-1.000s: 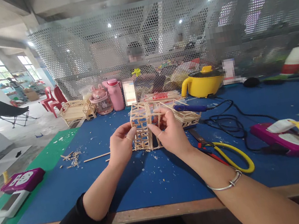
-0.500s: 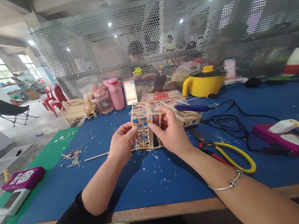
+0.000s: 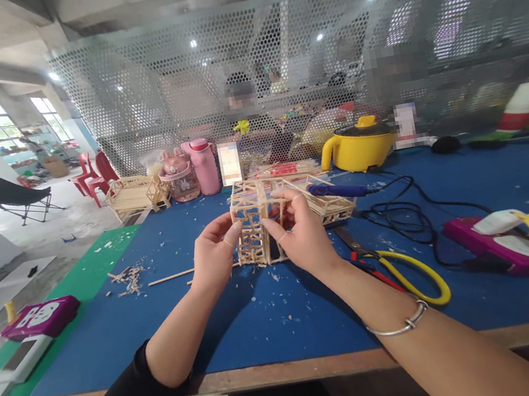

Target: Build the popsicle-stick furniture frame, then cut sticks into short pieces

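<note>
A lattice model built of thin wooden sticks stands on the blue table mat. My left hand grips its left side, thumb pressed against the frame. My right hand holds the right front edge, fingers curled over the top. A silver bangle sits on my right wrist. A second stick structure lies just behind my right hand, with a blue-handled tool resting on it.
Yellow-handled pliers, black cables and a purple device lie to the right. Loose sticks and scraps lie left. Pink bottles, a yellow pot and a perforated screen stand behind; people sit beyond it.
Both hands keep hold of the stick model; it shifts only slightly on the mat. Nothing else has moved.
</note>
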{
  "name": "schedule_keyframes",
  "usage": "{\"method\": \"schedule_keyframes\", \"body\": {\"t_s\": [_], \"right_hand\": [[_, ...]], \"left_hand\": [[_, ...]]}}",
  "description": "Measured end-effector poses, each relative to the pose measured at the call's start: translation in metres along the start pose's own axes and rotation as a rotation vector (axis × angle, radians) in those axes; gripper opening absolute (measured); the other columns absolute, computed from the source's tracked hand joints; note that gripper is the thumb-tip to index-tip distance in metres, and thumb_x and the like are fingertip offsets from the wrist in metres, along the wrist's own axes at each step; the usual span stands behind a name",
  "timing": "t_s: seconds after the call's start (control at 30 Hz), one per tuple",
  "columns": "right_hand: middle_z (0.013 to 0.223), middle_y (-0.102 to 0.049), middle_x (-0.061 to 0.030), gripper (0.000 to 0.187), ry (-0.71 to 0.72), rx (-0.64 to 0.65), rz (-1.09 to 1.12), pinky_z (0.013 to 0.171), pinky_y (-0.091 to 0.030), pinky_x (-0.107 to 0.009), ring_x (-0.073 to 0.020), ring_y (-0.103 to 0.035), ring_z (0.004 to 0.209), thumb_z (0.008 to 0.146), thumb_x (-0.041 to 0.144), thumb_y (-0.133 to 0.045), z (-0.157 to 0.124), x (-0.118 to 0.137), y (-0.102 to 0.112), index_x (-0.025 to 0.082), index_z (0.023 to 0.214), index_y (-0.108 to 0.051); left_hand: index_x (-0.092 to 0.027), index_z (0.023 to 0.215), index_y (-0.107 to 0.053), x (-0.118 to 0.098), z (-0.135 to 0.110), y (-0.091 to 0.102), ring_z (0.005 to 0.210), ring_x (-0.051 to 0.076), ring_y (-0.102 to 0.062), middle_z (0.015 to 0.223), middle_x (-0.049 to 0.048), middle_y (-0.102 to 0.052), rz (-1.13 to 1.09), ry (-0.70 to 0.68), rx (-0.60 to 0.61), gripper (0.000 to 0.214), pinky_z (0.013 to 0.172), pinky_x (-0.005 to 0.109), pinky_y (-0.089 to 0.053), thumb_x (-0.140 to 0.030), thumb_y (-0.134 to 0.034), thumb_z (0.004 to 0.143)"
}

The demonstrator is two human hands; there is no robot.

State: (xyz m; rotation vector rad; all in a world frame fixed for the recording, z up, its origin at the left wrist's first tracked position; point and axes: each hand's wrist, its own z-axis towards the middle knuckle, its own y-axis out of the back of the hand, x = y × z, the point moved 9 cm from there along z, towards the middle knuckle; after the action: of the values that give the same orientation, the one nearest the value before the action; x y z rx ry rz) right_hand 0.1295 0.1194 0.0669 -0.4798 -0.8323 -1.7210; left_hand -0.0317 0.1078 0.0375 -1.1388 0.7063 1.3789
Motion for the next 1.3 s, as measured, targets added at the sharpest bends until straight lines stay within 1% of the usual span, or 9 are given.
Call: {"method": "schedule_keyframes", "body": {"t_s": [0.27,0.53,0.73,0.83,0.93,1.0,1.17,1.23,1.3], "right_hand": [[0.084,-0.058,-0.0024,0.042,0.005,0.003,0.006,0.068,-0.048,-0.031,-0.0151,-0.058,0.071,0.076,0.026,-0.058,0.0,0.001,0.0,0.02,0.114,-0.042],[0.083,-0.058,-0.002,0.041,0.014,0.002,-0.007,0.066,-0.049,-0.031,-0.0149,-0.058,0.069,0.076,0.025,-0.058,0.001,0.001,0.0,0.021,0.113,-0.042],[0.085,-0.059,-0.0026,0.042,0.017,0.005,-0.011,0.068,-0.049,-0.032,-0.0155,-0.058,0.072,0.076,0.026,-0.058,0.0,0.001,0.0,0.021,0.114,-0.041],[0.086,-0.059,-0.0028,0.042,0.017,0.004,-0.013,0.069,-0.049,-0.032,-0.0157,-0.058,0.072,0.076,0.027,-0.058,0.0,0.0,0.0,0.021,0.114,-0.041],[0.087,-0.06,-0.0034,0.042,0.008,0.012,-0.008,0.069,-0.049,-0.032,-0.0159,-0.059,0.074,0.077,0.027,-0.057,0.0,-0.001,0.0,0.021,0.115,-0.041],[0.086,-0.06,-0.0032,0.043,0.002,0.016,-0.004,0.069,-0.049,-0.031,-0.0157,-0.059,0.073,0.076,0.028,-0.057,0.0,0.0,0.0,0.021,0.116,-0.041],[0.084,-0.059,-0.003,0.042,0.003,0.009,-0.011,0.067,-0.049,-0.03,-0.0157,-0.058,0.073,0.076,0.027,-0.057,0.0,0.003,0.002,0.02,0.114,-0.042],[0.084,-0.059,-0.0031,0.042,-0.004,0.011,-0.016,0.066,-0.049,-0.031,-0.0158,-0.058,0.072,0.076,0.027,-0.057,0.0,0.003,0.002,0.02,0.114,-0.042],[0.083,-0.059,-0.0028,0.042,-0.014,0.014,-0.017,0.065,-0.049,-0.031,-0.0158,-0.058,0.07,0.076,0.027,-0.057,0.0,0.002,0.001,0.02,0.115,-0.042]], "left_hand": [[-0.015,0.085,-0.069,0.004,0.001,0.004,0.077,0.015,-0.062,0.087,0.005,-0.071,0.068,0.04,-0.044,0.027,0.076,0.028,-0.046,-0.035,-0.069,0.067],[-0.015,0.086,-0.067,0.009,0.003,0.003,0.073,0.012,-0.06,0.085,0.0042,-0.069,0.0,0.088,0.011,0.027,0.076,0.027,-0.045,-0.034,-0.07,0.066],[-0.015,0.083,-0.063,0.01,0.003,0.002,0.073,0.011,-0.059,0.082,0.0021,-0.067,-0.031,0.079,0.049,0.024,0.076,0.027,-0.045,-0.028,-0.071,0.065],[-0.016,0.088,-0.059,0.009,0.002,0.001,0.08,0.013,-0.06,0.087,0.003,-0.066,-0.038,0.095,0.101,0.029,0.08,0.03,-0.045,-0.023,-0.073,0.064],[-0.016,0.104,-0.056,0.009,-0.001,-0.008,0.093,0.018,-0.06,0.1,0.0077,-0.065,-0.047,0.169,0.245,0.045,0.086,0.033,-0.044,-0.018,-0.073,0.063],[-0.016,0.111,-0.054,0.01,-0.001,-0.008,0.098,0.019,-0.059,0.105,0.0088,-0.064,-0.1,0.227,0.277,0.05,0.088,0.033,-0.043,-0.017,-0.071,0.064],[-0.018,0.104,-0.057,0.018,0.008,0.021,0.096,0.019,-0.061,0.102,0.0079,-0.066,-0.262,0.324,0.039,0.038,0.085,0.033,-0.045,-0.023,-0.068,0.069],[-0.017,0.1,-0.057,0.021,0.009,0.026,0.094,0.019,-0.062,0.097,0.0079,-0.067,-0.297,0.339,0.003,0.032,0.083,0.033,-0.046,-0.029,-0.066,0.071],[-0.017,0.1,-0.057,0.019,0.009,0.023,0.092,0.019,-0.062,0.095,0.0082,-0.068,-0.311,0.312,0.026,0.032,0.081,0.033,-0.046,-0.037,-0.062,0.075]]}}
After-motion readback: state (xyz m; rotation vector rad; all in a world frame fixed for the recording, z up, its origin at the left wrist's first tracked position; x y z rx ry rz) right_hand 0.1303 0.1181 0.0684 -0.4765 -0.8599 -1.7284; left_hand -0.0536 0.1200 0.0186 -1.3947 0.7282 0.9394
